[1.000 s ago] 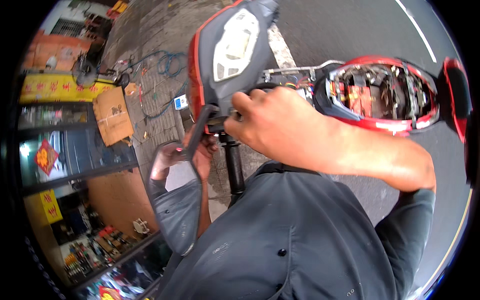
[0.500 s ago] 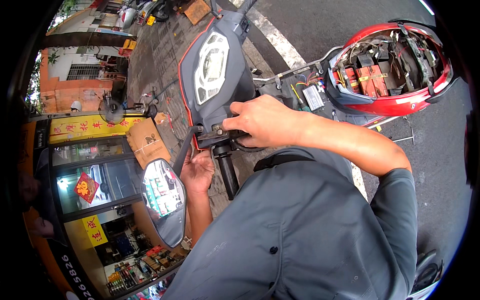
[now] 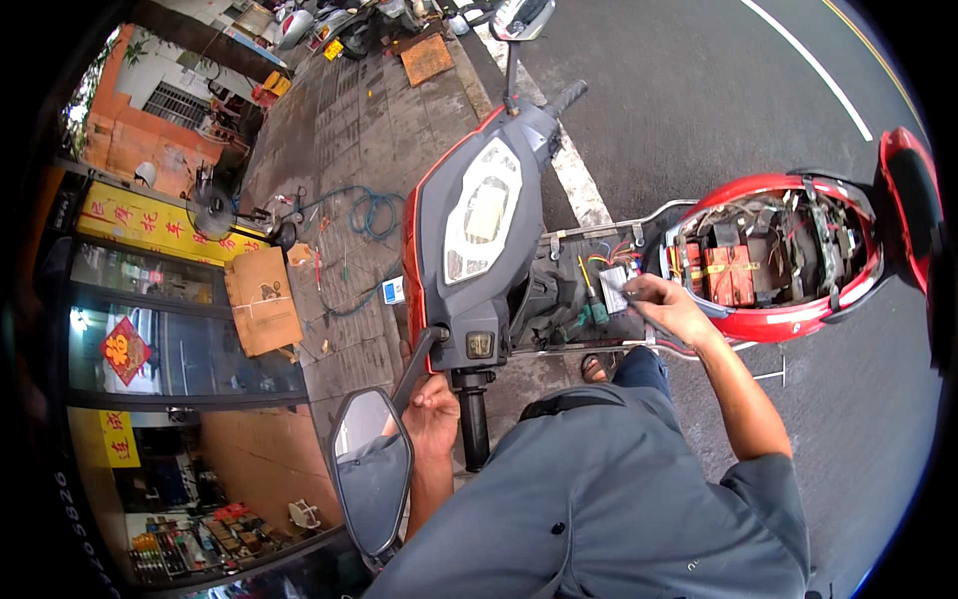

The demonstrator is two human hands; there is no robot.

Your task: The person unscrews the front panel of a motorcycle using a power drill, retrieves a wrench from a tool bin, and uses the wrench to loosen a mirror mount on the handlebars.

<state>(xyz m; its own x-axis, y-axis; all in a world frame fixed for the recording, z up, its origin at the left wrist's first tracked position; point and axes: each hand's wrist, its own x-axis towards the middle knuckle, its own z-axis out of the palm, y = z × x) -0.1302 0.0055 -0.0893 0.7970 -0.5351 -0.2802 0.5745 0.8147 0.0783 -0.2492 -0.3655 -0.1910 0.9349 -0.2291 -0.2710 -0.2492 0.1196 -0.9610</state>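
My left hand [image 3: 434, 419] is curled beside the black handlebar grip [image 3: 474, 429] and under the stem of the left mirror [image 3: 369, 484]; what its fingers hold is hidden. The gray front cowl [image 3: 449, 250] of a red scooter is above it. My right hand [image 3: 664, 304] reaches over the scooter's open floorboard, fingers closed on a small dark thing I cannot make out, beside a silver box [image 3: 613, 280] with coloured wires. A yellow screwdriver [image 3: 584, 272] and a green tool [image 3: 598, 309] lie just left of that box.
The opened red seat compartment [image 3: 753, 324] with battery packs is on the right, on dark asphalt. Paving on the left holds a cardboard sheet [image 3: 257, 309], blue hose [image 3: 374, 215] and small blue-white box [image 3: 393, 292], beside a shopfront [image 3: 190, 349]. Other scooters [image 3: 354, 30] stand at the top.
My right hand has left the handlebar controls and moved right and down over the floorboard. My left hand stays by the grip. The view has shifted, showing more of the floorboard and street.
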